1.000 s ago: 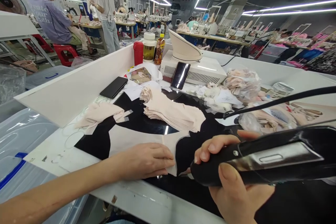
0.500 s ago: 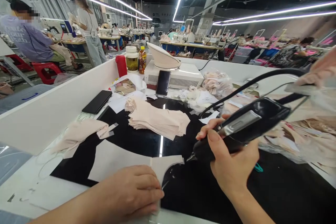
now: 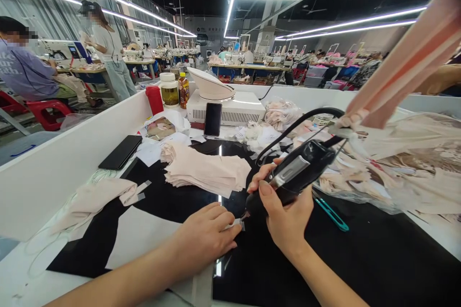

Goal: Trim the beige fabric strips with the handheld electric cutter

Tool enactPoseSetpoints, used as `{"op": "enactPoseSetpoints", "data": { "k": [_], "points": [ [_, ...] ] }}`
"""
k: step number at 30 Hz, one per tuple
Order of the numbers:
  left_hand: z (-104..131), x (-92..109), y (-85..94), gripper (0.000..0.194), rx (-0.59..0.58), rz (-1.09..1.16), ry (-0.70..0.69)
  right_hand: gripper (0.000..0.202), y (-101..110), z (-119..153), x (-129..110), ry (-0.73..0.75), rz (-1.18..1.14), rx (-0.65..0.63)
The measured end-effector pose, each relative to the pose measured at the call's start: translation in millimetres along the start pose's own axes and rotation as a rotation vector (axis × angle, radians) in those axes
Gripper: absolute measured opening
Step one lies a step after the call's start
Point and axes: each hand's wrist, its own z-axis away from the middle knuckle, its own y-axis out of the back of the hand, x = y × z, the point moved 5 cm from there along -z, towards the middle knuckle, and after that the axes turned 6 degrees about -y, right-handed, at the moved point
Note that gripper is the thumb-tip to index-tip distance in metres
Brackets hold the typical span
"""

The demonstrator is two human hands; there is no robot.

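My right hand (image 3: 288,216) is wrapped round a black corded hand tool (image 3: 297,165) with a metal plate on its side. The tool's pointed metal tip (image 3: 247,216) points down beside my left fingertips. My left hand (image 3: 205,232) lies palm down on a pale fabric piece (image 3: 140,235), fingers extended and thumb hidden. At its fingertips a small clear strip (image 3: 242,224) shows, close to the tool tip; whether they touch I cannot tell. A pink cloth strip (image 3: 392,67) runs up from a tie round the tool's cable.
On the black work surface (image 3: 360,264) lie a stack of pale fabric pieces (image 3: 207,168) and teal tweezers (image 3: 331,213). Bagged fabric scraps (image 3: 389,172) fill the right side. A phone (image 3: 212,119) leans against a white machine (image 3: 226,108). A low white wall (image 3: 68,148) borders the left.
My left hand has moved up and right along the fabric, towards the tool tip. The view has shifted right, showing the tweezers and pink cloth strip more fully. My right hand keeps its grip.
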Motion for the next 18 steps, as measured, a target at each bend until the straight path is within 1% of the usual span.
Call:
{"op": "enactPoseSetpoints", "data": {
  "k": [4,10,14,18],
  "points": [
    [-1.7,-1.9,-6.0,0.030,-0.018,-0.031,0.016,0.032,-0.2,-0.1,-0.7,0.011,0.006,-0.003],
    [4.1,-0.6,-9.3,0.038,-0.019,-0.026,0.077,0.030,0.3,1.0,-2.6,0.017,-0.001,-0.019],
    [6.8,-0.6,-9.6,0.036,-0.055,-0.042,0.118,0.030,1.4,1.4,-0.3,0.004,-0.004,-0.019],
    [6.1,-0.4,-10.7,0.037,-0.066,-0.048,0.132,0.030,3.4,1.3,1.4,0.013,0.028,-0.012]
  ]
}}
